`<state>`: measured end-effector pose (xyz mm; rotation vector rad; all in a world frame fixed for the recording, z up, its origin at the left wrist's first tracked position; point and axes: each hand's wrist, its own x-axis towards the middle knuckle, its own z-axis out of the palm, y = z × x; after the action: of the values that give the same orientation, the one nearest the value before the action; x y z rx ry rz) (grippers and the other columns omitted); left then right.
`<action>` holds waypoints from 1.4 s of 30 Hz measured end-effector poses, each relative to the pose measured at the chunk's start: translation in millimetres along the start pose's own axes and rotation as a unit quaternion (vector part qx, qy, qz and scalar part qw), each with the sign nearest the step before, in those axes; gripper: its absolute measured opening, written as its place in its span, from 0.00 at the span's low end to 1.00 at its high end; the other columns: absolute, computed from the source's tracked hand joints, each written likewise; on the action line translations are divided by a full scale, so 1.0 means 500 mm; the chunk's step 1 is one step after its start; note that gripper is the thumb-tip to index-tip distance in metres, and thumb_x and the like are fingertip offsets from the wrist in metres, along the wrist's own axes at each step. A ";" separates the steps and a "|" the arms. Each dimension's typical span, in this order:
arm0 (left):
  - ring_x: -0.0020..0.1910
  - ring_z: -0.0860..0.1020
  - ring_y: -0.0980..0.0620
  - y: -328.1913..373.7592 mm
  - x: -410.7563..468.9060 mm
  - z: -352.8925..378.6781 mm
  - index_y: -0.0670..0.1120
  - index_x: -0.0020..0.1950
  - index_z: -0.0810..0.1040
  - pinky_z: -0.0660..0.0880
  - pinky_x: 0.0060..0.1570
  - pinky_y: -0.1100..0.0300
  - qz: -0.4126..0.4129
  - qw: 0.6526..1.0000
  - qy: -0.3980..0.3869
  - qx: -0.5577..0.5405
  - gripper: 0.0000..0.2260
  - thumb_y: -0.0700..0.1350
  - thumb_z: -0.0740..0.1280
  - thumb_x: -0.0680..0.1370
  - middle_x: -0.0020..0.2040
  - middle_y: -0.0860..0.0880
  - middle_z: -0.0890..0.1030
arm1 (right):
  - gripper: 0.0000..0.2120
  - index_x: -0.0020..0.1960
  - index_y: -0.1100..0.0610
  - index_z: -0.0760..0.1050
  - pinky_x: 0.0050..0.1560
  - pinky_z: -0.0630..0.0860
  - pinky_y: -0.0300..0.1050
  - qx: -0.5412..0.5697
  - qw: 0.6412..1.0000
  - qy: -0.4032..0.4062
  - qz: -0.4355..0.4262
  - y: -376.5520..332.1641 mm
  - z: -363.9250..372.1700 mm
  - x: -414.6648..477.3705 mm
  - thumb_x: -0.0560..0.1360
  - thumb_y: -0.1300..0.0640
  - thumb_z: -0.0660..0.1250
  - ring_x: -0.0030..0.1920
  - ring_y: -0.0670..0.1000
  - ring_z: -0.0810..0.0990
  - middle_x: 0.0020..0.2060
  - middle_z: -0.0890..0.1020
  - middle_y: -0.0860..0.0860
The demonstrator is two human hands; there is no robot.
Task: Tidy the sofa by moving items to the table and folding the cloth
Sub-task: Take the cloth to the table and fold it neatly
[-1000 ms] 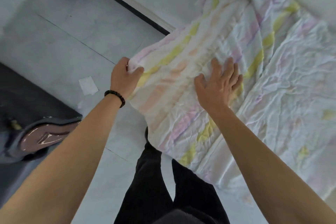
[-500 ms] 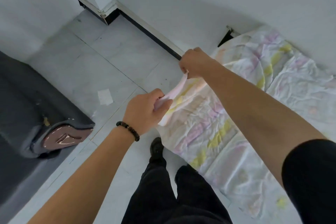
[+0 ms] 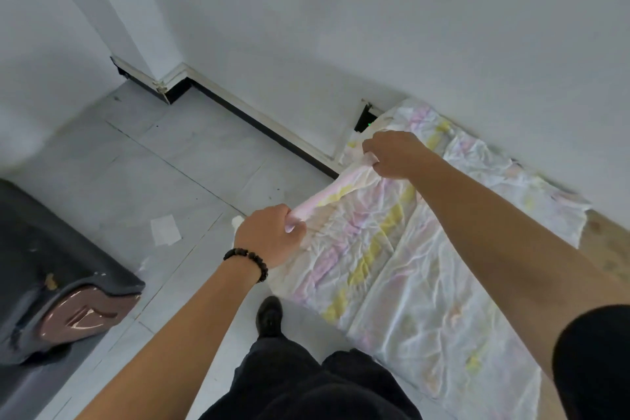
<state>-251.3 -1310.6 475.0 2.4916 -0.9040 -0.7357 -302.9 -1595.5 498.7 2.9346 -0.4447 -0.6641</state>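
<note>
White crinkled cloth [image 3: 392,249], taut between left hand [image 3: 269,237] and right hand [image 3: 392,153]

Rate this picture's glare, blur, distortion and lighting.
Head view: soft, even light, faint shadows; bright glare on the glossy pink panel at lower left; wide-angle lens bends the skirting board; the cloth looks washed out and slightly soft; the left hand and right hand gripping its edge are sharp enough.

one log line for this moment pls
stage: folding cloth | left hand: grips near corner | right hand: pinches far corner | cloth: edge taut between hands, rest spread flat
</note>
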 end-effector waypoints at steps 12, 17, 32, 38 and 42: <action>0.28 0.71 0.54 0.315 -0.182 0.158 0.53 0.40 0.66 0.64 0.27 0.62 0.047 0.991 0.067 0.101 0.07 0.48 0.63 0.75 0.30 0.53 0.74 | 0.16 0.67 0.49 0.76 0.39 0.71 0.46 0.084 0.960 0.261 0.055 0.213 0.096 -0.296 0.81 0.54 0.59 0.48 0.60 0.82 0.51 0.83 0.52; 0.26 0.70 0.51 0.466 -0.287 0.356 0.50 0.44 0.65 0.61 0.25 0.61 0.062 0.995 0.025 0.080 0.05 0.46 0.62 0.76 0.30 0.52 0.73 | 0.13 0.60 0.57 0.80 0.33 0.65 0.42 0.190 0.908 0.367 0.066 0.329 0.251 -0.489 0.77 0.61 0.63 0.37 0.61 0.83 0.47 0.85 0.54; 0.38 0.76 0.50 0.622 -0.367 0.786 0.47 0.53 0.70 0.71 0.36 0.58 0.041 0.966 -0.219 0.134 0.05 0.47 0.60 0.79 0.39 0.52 0.77 | 0.18 0.70 0.54 0.71 0.55 0.74 0.46 0.489 0.783 0.115 0.367 0.419 0.656 -0.692 0.82 0.52 0.59 0.59 0.55 0.78 0.65 0.75 0.55; 0.31 0.70 0.55 0.608 -0.370 0.768 0.50 0.40 0.64 0.66 0.31 0.59 0.067 0.943 -0.257 0.201 0.11 0.55 0.60 0.77 0.33 0.54 0.71 | 0.18 0.55 0.55 0.77 0.44 0.78 0.47 0.485 0.802 0.073 0.340 0.391 0.656 -0.658 0.77 0.41 0.65 0.44 0.52 0.80 0.46 0.81 0.49; 0.28 0.67 0.53 0.615 -0.379 0.770 0.48 0.36 0.63 0.63 0.28 0.61 0.050 0.968 -0.220 0.110 0.13 0.49 0.61 0.78 0.29 0.52 0.67 | 0.11 0.42 0.59 0.71 0.31 0.68 0.43 0.498 0.782 0.088 0.364 0.400 0.654 -0.653 0.80 0.54 0.58 0.37 0.54 0.75 0.34 0.74 0.51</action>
<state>-747.9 -1470.7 394.9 2.4865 -1.3187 -1.2431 -778.6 -1697.5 368.9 3.0626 -2.3392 0.0228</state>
